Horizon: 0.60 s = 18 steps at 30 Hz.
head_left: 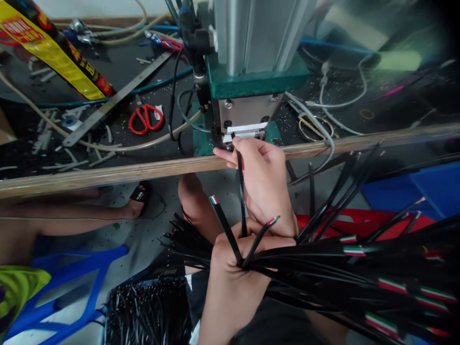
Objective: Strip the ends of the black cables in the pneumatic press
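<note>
My right hand [264, 175] is closed in a pinch on the end part of one black cable [241, 191]. Its fingertips are at the metal slot of a small press [244, 115] with a green base and a grey upright body. The cable's tip is hidden at the slot. Below, my left hand [237, 282] is closed around a bundle of black cables [316, 261] that fans out to the right. Two cable ends stick up from this hand, with red, green and white wires showing at their stripped tips.
Red-handled scissors [145, 120], a steel ruler [118, 100] and a yellow-black packet [53, 48] lie on the bench left of the press. The wooden bench edge [143, 170] runs across. A crate of black cables [147, 311] stands below; another person's leg [82, 215] is at left.
</note>
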Tool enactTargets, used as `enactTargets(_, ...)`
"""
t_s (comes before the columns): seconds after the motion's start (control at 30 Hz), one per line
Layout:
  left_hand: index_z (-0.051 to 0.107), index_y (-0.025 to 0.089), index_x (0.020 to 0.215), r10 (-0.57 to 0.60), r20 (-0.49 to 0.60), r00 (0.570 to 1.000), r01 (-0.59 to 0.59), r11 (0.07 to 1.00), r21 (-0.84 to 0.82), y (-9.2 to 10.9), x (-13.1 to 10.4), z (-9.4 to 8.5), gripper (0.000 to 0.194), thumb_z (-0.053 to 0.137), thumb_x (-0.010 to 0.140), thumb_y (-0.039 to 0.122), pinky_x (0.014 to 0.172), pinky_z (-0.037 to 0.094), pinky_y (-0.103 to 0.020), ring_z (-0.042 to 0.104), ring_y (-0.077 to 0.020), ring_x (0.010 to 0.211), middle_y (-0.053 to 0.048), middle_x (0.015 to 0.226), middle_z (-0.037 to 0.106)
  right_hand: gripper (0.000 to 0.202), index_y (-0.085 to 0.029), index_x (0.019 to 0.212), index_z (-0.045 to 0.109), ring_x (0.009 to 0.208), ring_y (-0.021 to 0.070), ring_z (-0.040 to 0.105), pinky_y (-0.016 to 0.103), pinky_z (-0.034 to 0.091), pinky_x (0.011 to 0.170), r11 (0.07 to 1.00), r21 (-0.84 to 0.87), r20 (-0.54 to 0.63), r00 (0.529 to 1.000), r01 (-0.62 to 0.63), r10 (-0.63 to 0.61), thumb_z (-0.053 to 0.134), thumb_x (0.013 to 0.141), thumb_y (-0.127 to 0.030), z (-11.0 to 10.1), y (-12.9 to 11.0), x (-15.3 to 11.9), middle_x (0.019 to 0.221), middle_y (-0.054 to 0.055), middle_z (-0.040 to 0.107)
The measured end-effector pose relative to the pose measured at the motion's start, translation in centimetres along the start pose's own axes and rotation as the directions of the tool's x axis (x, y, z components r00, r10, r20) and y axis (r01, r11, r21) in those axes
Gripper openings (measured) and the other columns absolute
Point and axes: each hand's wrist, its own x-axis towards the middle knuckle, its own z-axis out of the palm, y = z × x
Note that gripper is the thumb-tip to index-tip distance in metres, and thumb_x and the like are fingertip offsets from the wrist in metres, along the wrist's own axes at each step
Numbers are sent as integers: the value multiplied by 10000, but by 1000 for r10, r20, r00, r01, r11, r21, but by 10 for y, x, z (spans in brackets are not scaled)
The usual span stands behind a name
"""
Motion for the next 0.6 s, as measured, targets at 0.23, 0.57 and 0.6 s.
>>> enactTargets(0.23,935,267,970,-36,-55,998,36,999,5,-4,-2,1,164,902,996,425,749,704,-424,817,-281,835,-69,951,870,444,-259,652,409,926,207,809,313,672,938,1000,-12,15,1000,14,-13,675,1001,-321,0,0,0,656,-41,314)
enactTargets(0.57,932,240,761,-50,-68,996,48,998,-38,-18,-3,5,396,977,881,615,672,575,-291,695,-191,696,-55,787,755,441,-243,733,584,908,233,823,303,570,766,989,-66,93,987,135,-129,703,1093,-467,-17,10,-12,730,7,700)
enactTargets(0.6,938,240,772,-60,-54,997,58,997,-51,-21,-4,5,428,960,882,652,692,572,-292,704,-199,720,-64,800,760,436,-241,755,605,936,241,821,308,561,763,985,-90,102,986,144,-135,694,1105,-486,-21,11,-16,809,36,778)
